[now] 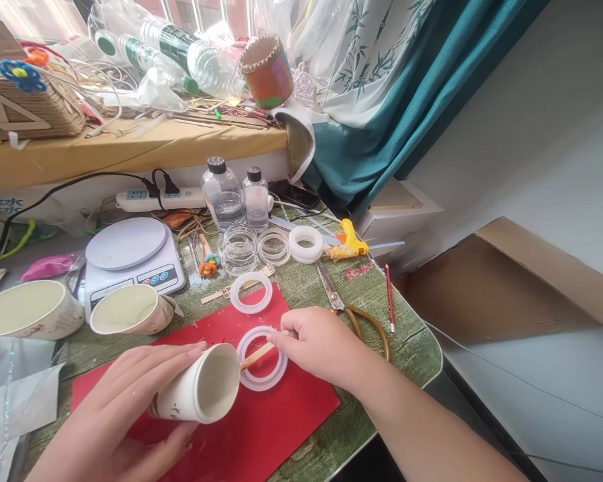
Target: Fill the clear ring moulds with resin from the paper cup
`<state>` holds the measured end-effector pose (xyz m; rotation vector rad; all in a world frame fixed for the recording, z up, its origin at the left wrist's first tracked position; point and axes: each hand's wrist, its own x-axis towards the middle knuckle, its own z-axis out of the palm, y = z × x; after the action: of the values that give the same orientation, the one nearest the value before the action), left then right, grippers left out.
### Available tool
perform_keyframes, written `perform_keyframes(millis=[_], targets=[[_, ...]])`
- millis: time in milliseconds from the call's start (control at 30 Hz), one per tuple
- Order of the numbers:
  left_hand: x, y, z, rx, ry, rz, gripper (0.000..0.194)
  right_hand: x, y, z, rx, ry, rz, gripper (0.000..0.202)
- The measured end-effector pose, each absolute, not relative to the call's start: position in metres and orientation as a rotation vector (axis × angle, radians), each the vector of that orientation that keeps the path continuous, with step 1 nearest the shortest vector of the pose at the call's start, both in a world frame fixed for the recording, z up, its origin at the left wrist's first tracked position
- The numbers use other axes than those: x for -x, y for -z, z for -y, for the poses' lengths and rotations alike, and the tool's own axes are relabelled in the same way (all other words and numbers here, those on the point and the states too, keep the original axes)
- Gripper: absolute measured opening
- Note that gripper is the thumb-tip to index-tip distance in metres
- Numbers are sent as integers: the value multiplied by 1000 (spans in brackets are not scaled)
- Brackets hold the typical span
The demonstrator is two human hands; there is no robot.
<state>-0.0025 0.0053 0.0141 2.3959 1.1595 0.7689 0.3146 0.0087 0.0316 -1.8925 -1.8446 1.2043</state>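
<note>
My left hand point(130, 402) is wrapped round a white paper cup point(181, 395), tilted so its mouth faces me and to the right. Between thumb and fingers, my right hand point(314, 341) pinches a flat wooden stick point(257, 356). The stick's far end meets the cup's rim and crosses over a translucent white ring mold point(244, 375). That mold lies on a red sheet point(291, 422). A second ring mold point(235, 294) sits just behind it, partly on the sheet's edge. Whether liquid is leaving the cup I cannot tell.
Behind are a kitchen scale point(130, 251), two clear bottles point(226, 194), stacked clear rings point(238, 251) and a yellow glue gun point(350, 241). Scissors point(354, 311) and a red pencil point(390, 298) lie right. Paper bowls point(65, 318) stand left. A cardboard box point(522, 254) is beyond the table edge.
</note>
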Motion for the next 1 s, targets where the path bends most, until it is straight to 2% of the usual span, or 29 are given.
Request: perform_keyframes(millis=[1000], targets=[[1, -10, -3, -2442, -739, -1070, 43, -315, -31, -9, 1882, -1191, 1848, 50]])
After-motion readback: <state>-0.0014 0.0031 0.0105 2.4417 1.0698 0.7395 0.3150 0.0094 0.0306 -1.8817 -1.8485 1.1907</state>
